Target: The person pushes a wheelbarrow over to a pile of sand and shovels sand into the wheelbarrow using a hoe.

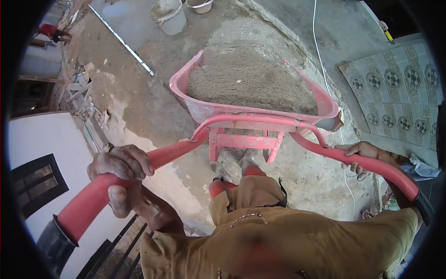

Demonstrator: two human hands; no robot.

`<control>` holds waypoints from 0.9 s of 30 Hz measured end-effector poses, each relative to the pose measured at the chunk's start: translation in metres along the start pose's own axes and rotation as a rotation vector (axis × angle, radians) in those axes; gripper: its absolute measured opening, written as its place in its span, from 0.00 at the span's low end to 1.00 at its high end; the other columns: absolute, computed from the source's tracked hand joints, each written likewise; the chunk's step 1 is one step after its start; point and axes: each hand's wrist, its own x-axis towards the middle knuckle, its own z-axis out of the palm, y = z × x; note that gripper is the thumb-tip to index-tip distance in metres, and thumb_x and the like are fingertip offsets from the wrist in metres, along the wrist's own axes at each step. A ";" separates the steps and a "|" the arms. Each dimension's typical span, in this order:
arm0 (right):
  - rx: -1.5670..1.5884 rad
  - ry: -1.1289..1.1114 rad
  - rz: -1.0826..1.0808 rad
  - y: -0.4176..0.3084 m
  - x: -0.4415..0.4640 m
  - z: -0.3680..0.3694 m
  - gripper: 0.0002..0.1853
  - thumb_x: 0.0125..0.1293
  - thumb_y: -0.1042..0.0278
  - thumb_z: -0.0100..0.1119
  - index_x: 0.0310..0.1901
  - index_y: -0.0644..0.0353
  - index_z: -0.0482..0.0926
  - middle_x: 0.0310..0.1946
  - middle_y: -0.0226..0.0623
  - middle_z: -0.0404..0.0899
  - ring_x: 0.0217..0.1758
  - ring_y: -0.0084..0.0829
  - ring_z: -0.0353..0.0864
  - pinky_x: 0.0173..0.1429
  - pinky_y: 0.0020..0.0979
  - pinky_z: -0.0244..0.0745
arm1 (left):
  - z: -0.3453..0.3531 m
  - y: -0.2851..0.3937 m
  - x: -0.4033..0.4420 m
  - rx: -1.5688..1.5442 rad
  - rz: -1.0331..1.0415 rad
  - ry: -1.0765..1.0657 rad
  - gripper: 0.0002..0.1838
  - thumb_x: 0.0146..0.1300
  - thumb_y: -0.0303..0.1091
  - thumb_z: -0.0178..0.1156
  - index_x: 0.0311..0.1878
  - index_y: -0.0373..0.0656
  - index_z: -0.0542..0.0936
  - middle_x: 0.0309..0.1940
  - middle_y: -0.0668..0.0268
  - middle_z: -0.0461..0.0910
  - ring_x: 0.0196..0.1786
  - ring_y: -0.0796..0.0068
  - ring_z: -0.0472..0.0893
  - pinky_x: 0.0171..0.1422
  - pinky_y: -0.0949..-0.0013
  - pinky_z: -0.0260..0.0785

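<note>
A pink-red wheelbarrow (251, 118) stands in front of me, its tray heaped with grey sand or mortar mix (253, 79). My left hand (123, 169) is closed around the left handle tube, above its black rubber grip (55, 249). On the other side, my right hand (362, 158) wraps round the right handle, also ahead of the black grip (423, 208). The barrow's wheel is hidden under the load. My feet (232, 165) are just behind the barrow's legs.
A white bucket (169, 21) and a basin (200, 4) stand beyond the barrow. A long straight bar (121, 39) lies on the concrete at left. Patterned tiles (395, 88) are at right, near a thin white cable (320, 51). Another person (53, 32) bends down at far left.
</note>
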 end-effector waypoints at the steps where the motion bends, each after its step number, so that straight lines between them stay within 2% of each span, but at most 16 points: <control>1: -0.272 0.462 0.113 0.083 -0.089 0.052 0.28 0.63 0.61 0.45 0.65 0.54 0.54 0.30 0.44 0.74 0.16 0.20 0.70 0.19 0.20 0.68 | 0.038 0.007 -0.067 -0.251 -0.023 0.180 0.15 0.59 0.41 0.52 0.24 0.41 0.63 0.16 0.63 0.64 0.22 0.69 0.68 0.29 0.69 0.64; 2: -0.414 0.658 0.103 0.076 -0.112 0.079 0.29 0.64 0.54 0.44 0.64 0.57 0.55 0.28 0.43 0.75 0.15 0.20 0.69 0.17 0.21 0.67 | 0.062 -0.012 -0.065 -0.311 0.083 0.422 0.12 0.59 0.33 0.53 0.24 0.39 0.64 0.15 0.62 0.63 0.18 0.72 0.65 0.24 0.70 0.64; 3: -0.333 0.744 -0.024 0.084 -0.143 0.085 0.31 0.64 0.47 0.41 0.63 0.58 0.58 0.28 0.43 0.76 0.15 0.22 0.70 0.16 0.21 0.67 | 0.084 -0.029 -0.064 -0.391 0.112 0.615 0.10 0.59 0.30 0.52 0.25 0.39 0.65 0.16 0.62 0.63 0.19 0.72 0.65 0.26 0.71 0.63; 4: -0.231 0.722 -0.131 0.098 -0.151 0.088 0.34 0.63 0.39 0.37 0.61 0.59 0.61 0.28 0.44 0.77 0.15 0.23 0.72 0.15 0.21 0.67 | 0.082 -0.018 -0.058 -0.375 0.019 0.658 0.09 0.59 0.29 0.53 0.25 0.39 0.67 0.17 0.64 0.63 0.19 0.73 0.65 0.27 0.71 0.63; 7: -0.169 0.499 -0.886 0.172 -0.166 0.063 0.48 0.55 0.23 0.28 0.58 0.65 0.64 0.33 0.47 0.77 0.17 0.26 0.74 0.15 0.20 0.66 | 0.072 0.000 -0.035 -0.330 -0.054 0.625 0.10 0.55 0.29 0.59 0.23 0.39 0.69 0.14 0.65 0.65 0.18 0.75 0.67 0.25 0.70 0.64; 8: -0.342 0.622 -1.013 0.189 -0.171 0.083 0.57 0.48 0.16 0.22 0.56 0.71 0.65 0.37 0.50 0.77 0.24 0.30 0.78 0.23 0.23 0.71 | 0.069 0.001 -0.027 -0.316 -0.055 0.613 0.10 0.55 0.29 0.60 0.22 0.39 0.69 0.14 0.65 0.66 0.17 0.75 0.67 0.25 0.70 0.65; 11: -0.139 1.228 -1.801 0.199 -0.149 0.109 0.57 0.47 0.16 0.20 0.55 0.69 0.67 0.37 0.50 0.77 0.31 0.33 0.78 0.35 0.29 0.73 | 0.071 0.007 -0.014 -0.326 -0.085 0.594 0.11 0.53 0.28 0.60 0.21 0.39 0.70 0.13 0.65 0.67 0.15 0.75 0.67 0.22 0.70 0.66; 12: -0.411 1.105 -2.025 0.199 -0.140 0.117 0.42 0.57 0.26 0.34 0.45 0.65 0.73 0.29 0.43 0.77 0.31 0.32 0.75 0.41 0.32 0.70 | 0.072 0.009 -0.009 -0.324 -0.100 0.595 0.11 0.53 0.28 0.61 0.21 0.39 0.70 0.13 0.65 0.67 0.14 0.75 0.68 0.22 0.70 0.66; 15: -0.038 0.857 -1.914 0.218 -0.147 0.080 0.25 0.61 0.42 0.49 0.32 0.61 0.72 0.21 0.35 0.70 0.24 0.28 0.69 0.34 0.30 0.67 | 0.078 0.009 -0.011 -0.286 -0.045 0.525 0.10 0.53 0.27 0.60 0.21 0.39 0.70 0.12 0.66 0.67 0.14 0.75 0.68 0.21 0.71 0.66; 16: 0.080 0.872 -1.983 0.216 -0.138 0.100 0.16 0.60 0.55 0.57 0.26 0.58 0.68 0.17 0.30 0.62 0.20 0.25 0.64 0.31 0.29 0.64 | 0.077 -0.002 -0.013 -0.334 -0.037 0.495 0.10 0.54 0.26 0.60 0.21 0.39 0.70 0.12 0.65 0.67 0.15 0.74 0.70 0.21 0.72 0.66; 19: 0.136 0.994 -1.996 0.220 -0.136 0.100 0.15 0.59 0.56 0.57 0.26 0.58 0.68 0.17 0.30 0.63 0.19 0.25 0.64 0.30 0.29 0.64 | 0.094 -0.008 -0.006 -0.333 0.003 0.520 0.10 0.54 0.26 0.60 0.21 0.39 0.70 0.13 0.65 0.69 0.16 0.74 0.72 0.21 0.72 0.65; 20: 0.158 0.989 -2.028 0.220 -0.134 0.101 0.14 0.58 0.59 0.59 0.26 0.57 0.68 0.17 0.29 0.63 0.19 0.25 0.64 0.29 0.29 0.64 | 0.093 -0.010 -0.003 -0.332 0.019 0.479 0.10 0.55 0.28 0.60 0.21 0.38 0.71 0.13 0.65 0.70 0.16 0.73 0.73 0.22 0.73 0.64; 23: 0.219 1.090 -2.039 0.226 -0.128 0.107 0.14 0.58 0.58 0.59 0.24 0.57 0.68 0.17 0.29 0.63 0.19 0.24 0.62 0.29 0.28 0.62 | 0.093 -0.016 0.008 -0.327 0.057 0.453 0.09 0.55 0.29 0.60 0.23 0.37 0.73 0.12 0.64 0.71 0.16 0.73 0.73 0.22 0.73 0.64; 24: 0.246 1.089 -2.051 0.229 -0.123 0.111 0.14 0.58 0.60 0.60 0.24 0.57 0.68 0.17 0.29 0.63 0.19 0.24 0.63 0.30 0.28 0.63 | 0.091 -0.015 0.012 -0.285 0.031 0.433 0.11 0.55 0.31 0.60 0.22 0.39 0.71 0.13 0.64 0.68 0.17 0.71 0.72 0.23 0.70 0.66; 27: 0.205 1.095 -2.071 0.244 -0.115 0.123 0.14 0.57 0.61 0.60 0.24 0.57 0.67 0.17 0.29 0.63 0.20 0.24 0.64 0.29 0.28 0.64 | 0.090 -0.016 0.027 -0.239 0.017 0.498 0.12 0.55 0.33 0.61 0.21 0.39 0.72 0.13 0.63 0.70 0.18 0.72 0.73 0.21 0.73 0.66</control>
